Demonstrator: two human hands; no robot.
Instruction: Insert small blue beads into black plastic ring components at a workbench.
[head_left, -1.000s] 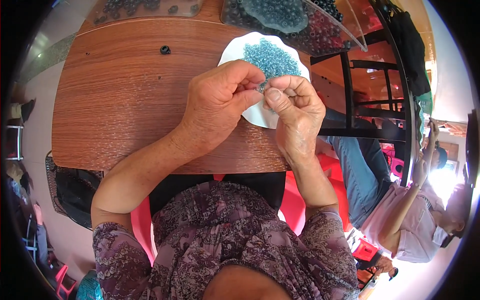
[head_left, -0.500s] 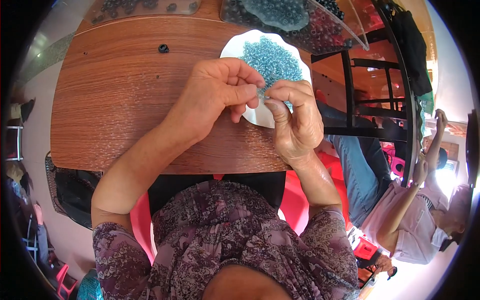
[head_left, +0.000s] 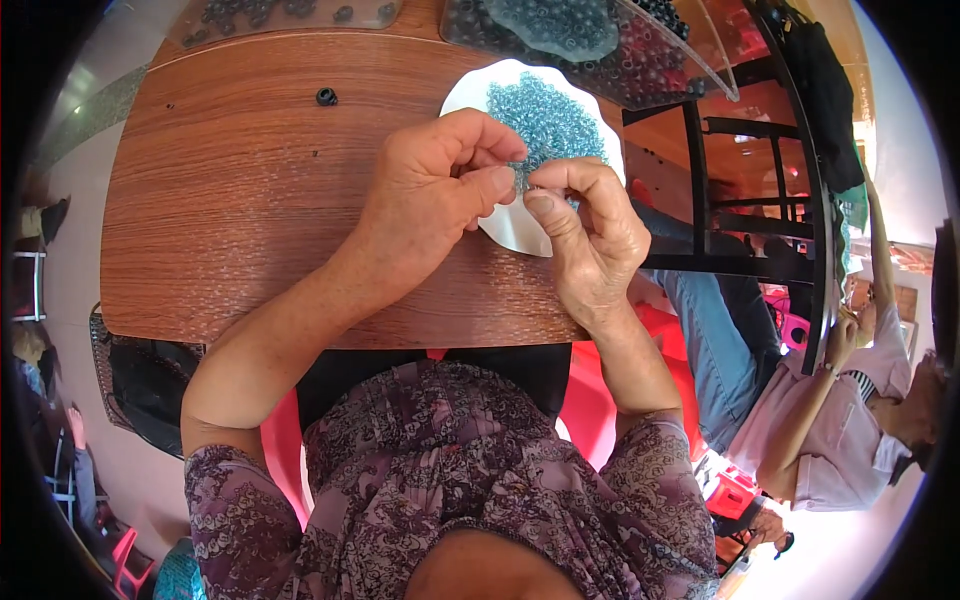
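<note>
Status: our hands are up over the near part of the white scalloped plate, at the counter's R edge. L hand: thumb & index tips close tog., other fingers curled under. R hand: thumb & index tips close too, rest bent. Hands apart, small gap btwn tips. A tiny clear bit shows there; too small to ID, so we can't tell if either hand is clamped on it.

Chg: ~1 s ago tips nearly met, now parted a bit; vs 0.5 s ago L fingers have tucked in, R abt same. Our read: fine fingertip handling is ongoing, clear of the pile. Blue beads sit heaped toward plate's far edge, look unchanged.

Also: clear tub w/ dark beads toward counter's far R corner, 2nd tub along far edge, loose black bead-like piece nr far edge, L of plate.
</note>
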